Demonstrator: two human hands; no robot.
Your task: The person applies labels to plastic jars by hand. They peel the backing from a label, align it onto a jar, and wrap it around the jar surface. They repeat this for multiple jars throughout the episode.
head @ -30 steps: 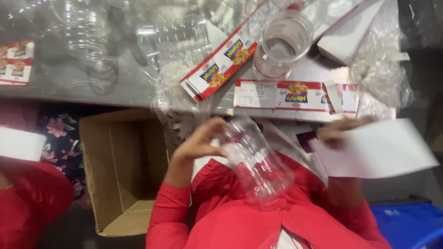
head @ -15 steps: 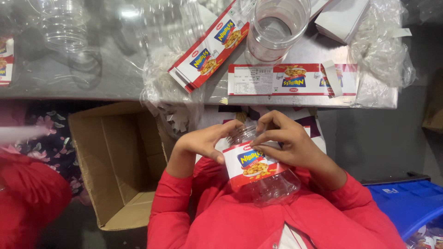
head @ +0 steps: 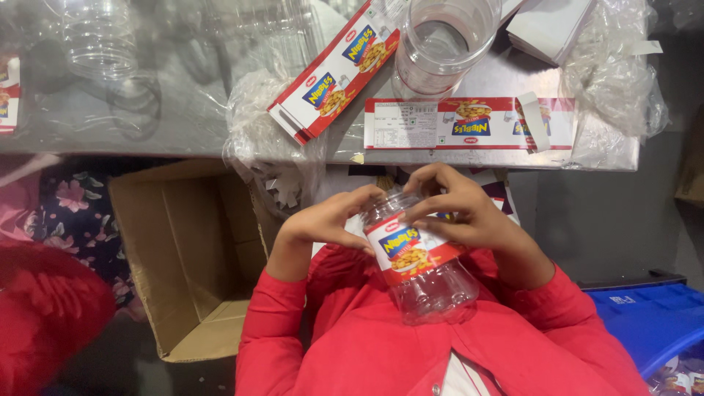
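— What's being held?

— A clear plastic jar [head: 422,264] with a red, white and blue paper label [head: 409,249] around its middle, lying tilted against the person's red-shirted chest, mouth toward the surface. Resting it there probably steadies it.

— And the hands?

— The left hand [head: 330,220] cups the jar's neck side, fingers curled closed on it. The right hand [head: 458,209] wraps over the top, fingertips pressing the label's edge, seemingly smoothing it flat.

— Around them?

— On the grey metal surface [head: 183,125]: a flat label strip [head: 469,123], a stack of labels [head: 337,70], an upright empty jar [head: 444,44]. An open cardboard box [head: 183,249] sits on the floor left of the person.
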